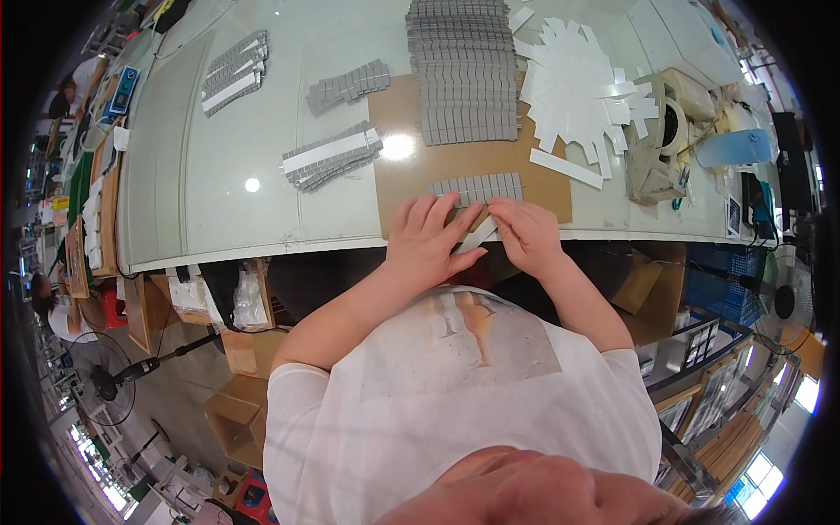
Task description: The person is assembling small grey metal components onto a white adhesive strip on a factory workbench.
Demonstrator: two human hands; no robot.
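A grey segmented strip [479,187] lies crosswise on a brown board [558,203] near the table's front edge. My left hand [427,238] rests at its lower left, fingers spread, with fingertips touching the strip. My right hand [528,234] is at the strip's lower right, its fingers pinched together. A narrow white strip [475,236] slants between my hands, and its upper end goes in at my right fingers. Just what those fingertips press on is partly hidden.
Rows of grey segmented strips [466,87] cover the board's far part. Loose white strips [573,83] are heaped to the right, beside a tape dispenser [656,157] and a blue container [735,149]. Smaller grey piles [332,156] lie left. The table's front edge [341,246] runs under my forearms.
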